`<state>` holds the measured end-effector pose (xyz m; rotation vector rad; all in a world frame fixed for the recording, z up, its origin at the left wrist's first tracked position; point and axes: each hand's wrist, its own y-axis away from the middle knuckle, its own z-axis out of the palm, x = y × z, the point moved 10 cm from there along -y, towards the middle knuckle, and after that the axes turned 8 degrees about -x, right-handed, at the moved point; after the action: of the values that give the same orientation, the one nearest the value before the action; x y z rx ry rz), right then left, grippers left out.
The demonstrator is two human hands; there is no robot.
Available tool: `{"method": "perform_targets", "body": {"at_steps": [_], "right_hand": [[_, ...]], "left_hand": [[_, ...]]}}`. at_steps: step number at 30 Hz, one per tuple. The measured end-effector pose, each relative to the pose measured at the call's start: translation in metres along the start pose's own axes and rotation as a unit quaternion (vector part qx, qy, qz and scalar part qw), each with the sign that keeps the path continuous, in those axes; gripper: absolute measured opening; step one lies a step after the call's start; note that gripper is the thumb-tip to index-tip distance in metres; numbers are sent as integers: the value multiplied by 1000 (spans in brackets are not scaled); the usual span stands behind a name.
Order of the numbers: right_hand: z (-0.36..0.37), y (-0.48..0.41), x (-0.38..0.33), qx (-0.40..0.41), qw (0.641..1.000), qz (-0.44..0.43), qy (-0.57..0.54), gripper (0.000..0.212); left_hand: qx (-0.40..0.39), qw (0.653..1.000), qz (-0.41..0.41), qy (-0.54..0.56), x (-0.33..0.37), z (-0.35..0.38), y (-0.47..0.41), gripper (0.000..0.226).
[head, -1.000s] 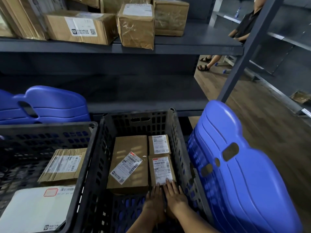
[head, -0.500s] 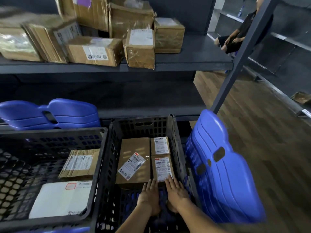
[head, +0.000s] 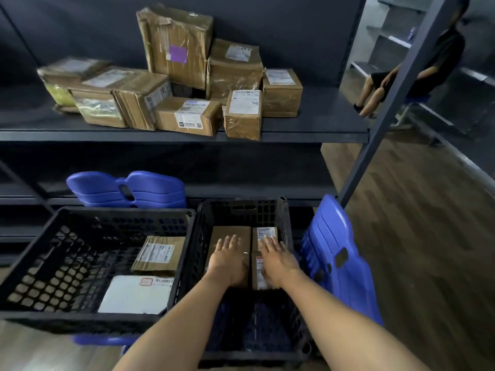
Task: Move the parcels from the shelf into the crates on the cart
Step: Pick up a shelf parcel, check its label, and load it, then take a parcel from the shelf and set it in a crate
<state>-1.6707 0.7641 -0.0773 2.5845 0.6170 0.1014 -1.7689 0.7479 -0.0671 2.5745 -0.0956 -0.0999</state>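
Note:
Several brown taped parcels (head: 187, 116) are piled on the dark shelf (head: 308, 129) ahead. Below it two black crates stand side by side. The right crate (head: 241, 210) holds a wide brown box (head: 230, 231) and two small labelled boxes (head: 267, 232). My left hand (head: 227, 259) hovers flat over the wide box, fingers straight. My right hand (head: 274, 259) is spread over the small boxes, holding nothing. The left crate (head: 88, 218) contains a brown labelled parcel (head: 158, 254) and a white flat parcel (head: 134, 294).
Blue plastic lids (head: 337, 263) lean against the right crate's side, and more blue lids (head: 128, 188) lie on the lower shelf. A slanted shelf post (head: 388, 103) rises at the right. A seated person (head: 401, 76) is beyond it on the wooden floor (head: 415, 236).
The view has tilted up, showing more of the shelf pile. Both hands have moved forward from the near edge of the boxes to above their tops.

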Motion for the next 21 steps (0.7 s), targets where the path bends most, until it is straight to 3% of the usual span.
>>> {"method": "perform_targets", "body": {"at_steps": [4,10,16,21], "right_hand": [[-47,0,5,43,999,-15,-19,64],[-163,3,8,197,979,-40,-35,53],[-279,2,-10,300,953,-51,-3,52],[-333,-8,-20,341,940,-28,13,49]], "left_hand": [[67,998,-7,9,-13,-52,9,65],[227,973,-30,24,-53,-155,33,44],[344,939,-23,7,-107,-252,54,51],[376,926,-12,-4,-139,-295,61,58]]}}
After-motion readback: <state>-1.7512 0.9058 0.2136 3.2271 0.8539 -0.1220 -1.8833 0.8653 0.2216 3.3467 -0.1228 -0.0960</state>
